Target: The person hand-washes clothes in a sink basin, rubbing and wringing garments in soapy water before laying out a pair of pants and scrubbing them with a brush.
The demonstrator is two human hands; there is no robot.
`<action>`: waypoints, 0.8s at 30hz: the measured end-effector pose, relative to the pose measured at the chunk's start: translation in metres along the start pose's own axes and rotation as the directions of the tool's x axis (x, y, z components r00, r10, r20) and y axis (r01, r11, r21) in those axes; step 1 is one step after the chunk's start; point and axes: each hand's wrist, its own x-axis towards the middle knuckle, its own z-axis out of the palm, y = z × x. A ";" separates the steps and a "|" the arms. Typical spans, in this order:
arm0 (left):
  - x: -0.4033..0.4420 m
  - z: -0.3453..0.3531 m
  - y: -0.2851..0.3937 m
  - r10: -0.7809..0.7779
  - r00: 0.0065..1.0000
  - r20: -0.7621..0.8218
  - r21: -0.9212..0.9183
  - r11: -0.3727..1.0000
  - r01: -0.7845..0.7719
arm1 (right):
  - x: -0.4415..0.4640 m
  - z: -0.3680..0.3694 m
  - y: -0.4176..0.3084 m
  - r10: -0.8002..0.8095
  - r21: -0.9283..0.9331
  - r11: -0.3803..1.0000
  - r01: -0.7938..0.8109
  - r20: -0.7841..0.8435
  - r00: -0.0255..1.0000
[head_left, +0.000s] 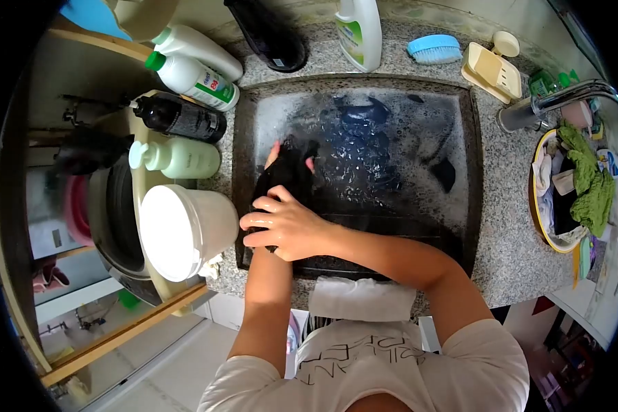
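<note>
Black cloth (pixel 285 172) is draped over my left hand (pixel 273 154) at the left side of a dark stone sink (pixel 477 172). Only some fingertips of that hand show past the cloth, so its grip is mostly hidden. My right hand (pixel 281 226) crosses over my left forearm, its curled fingers gripping the cloth near the left wrist. Soapy water (pixel 419 130) fills the sink, with dark blue fabric (pixel 364 137) in it behind the hands and a small dark piece (pixel 443 174) at the right.
A white bucket (pixel 189 230), a pale green pump bottle (pixel 178 159) and several other bottles line the left side. Along the back stand a white bottle (pixel 360 34), a blue brush (pixel 435 49) and a soap dish (pixel 491 72). At right are a faucet (pixel 522 115) and a basin of cloths (pixel 537 199).
</note>
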 end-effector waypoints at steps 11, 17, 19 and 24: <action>-0.052 0.075 -0.010 0.204 0.919 -0.337 0.082 0.979 -0.188 | -0.032 -0.018 0.131 0.490 -0.050 0.825 -0.563 -0.435 0.755; -0.057 0.049 0.011 0.422 0.865 -0.272 0.515 0.823 -0.240 | -0.076 -0.014 0.129 0.494 -0.374 0.786 -0.493 -0.101 0.864; -0.054 0.044 0.007 0.527 0.833 -0.171 0.848 0.509 -0.148 | -0.091 -0.009 0.144 0.417 -0.423 0.831 -0.362 0.042 0.908; -0.036 0.024 -0.001 0.387 0.845 -0.369 0.649 0.758 -0.064 | -0.088 -0.006 0.165 0.777 -0.262 0.586 -0.767 -0.088 0.624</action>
